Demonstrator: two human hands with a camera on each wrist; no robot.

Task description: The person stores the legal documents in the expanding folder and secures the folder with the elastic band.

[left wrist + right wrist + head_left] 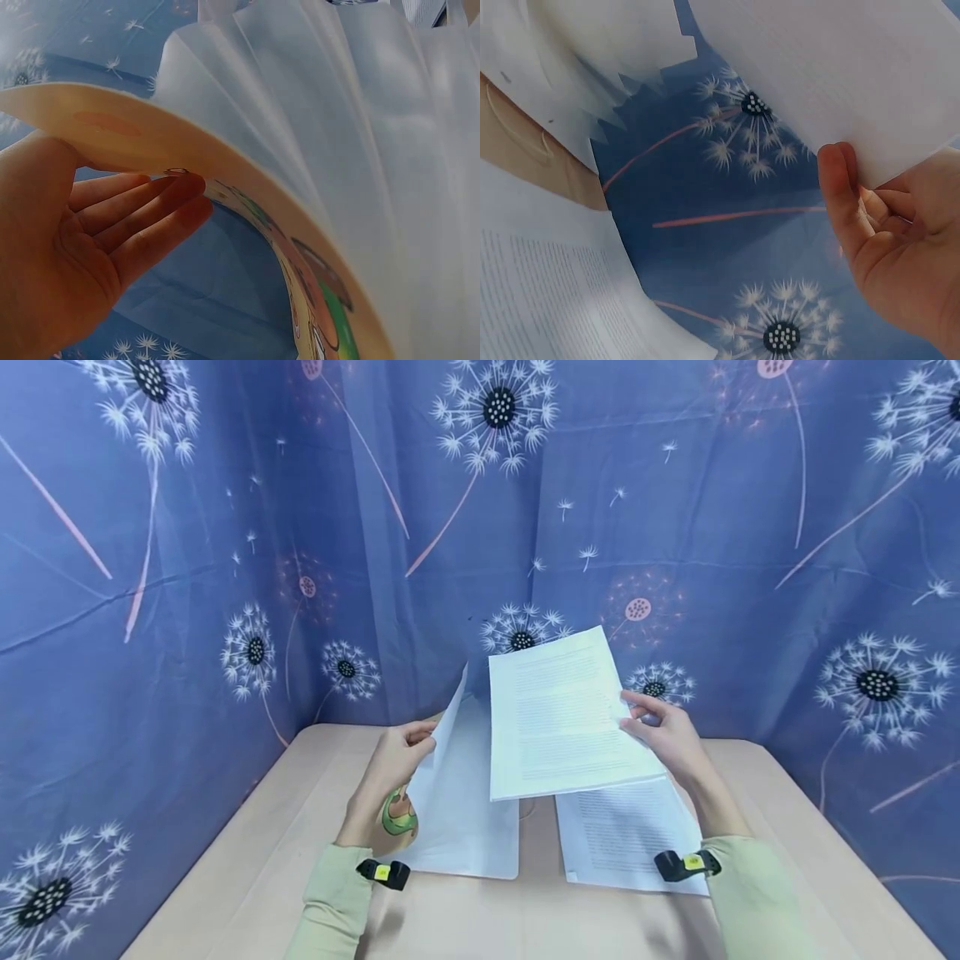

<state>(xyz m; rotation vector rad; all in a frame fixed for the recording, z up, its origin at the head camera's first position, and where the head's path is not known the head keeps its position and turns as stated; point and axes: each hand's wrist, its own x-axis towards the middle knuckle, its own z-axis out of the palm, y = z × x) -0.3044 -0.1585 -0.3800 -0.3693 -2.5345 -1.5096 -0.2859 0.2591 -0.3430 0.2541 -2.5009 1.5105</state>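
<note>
Patterned blue curtain [585, 518] ran behind & along both sides of table [262, 877]. On table, L of ctr., lay pleated folder [480, 827], opened, w/ its cream cover [225, 154] lifted on L side. R of folder, printed sheets [622, 839] lay flat on table, partly hidden by a held stack [562, 718] of printed pp. raised above them, tilted; can't tell if the two touched.

L grip [393, 760]: nearly closed, gap approx. cover thickness only; had hold of cover edge, fingers fairly straight on outer face, thumb mostly hidden in L wrist view. R grip [663, 735]: closed to a pinch, thumb vs. fingers, on R edge of held stack. Wrist cams, L [384, 872] & R [686, 864], sat at sleeve cuffs. Cartoon print [399, 817] showed on cover, just beside L grip.
</note>
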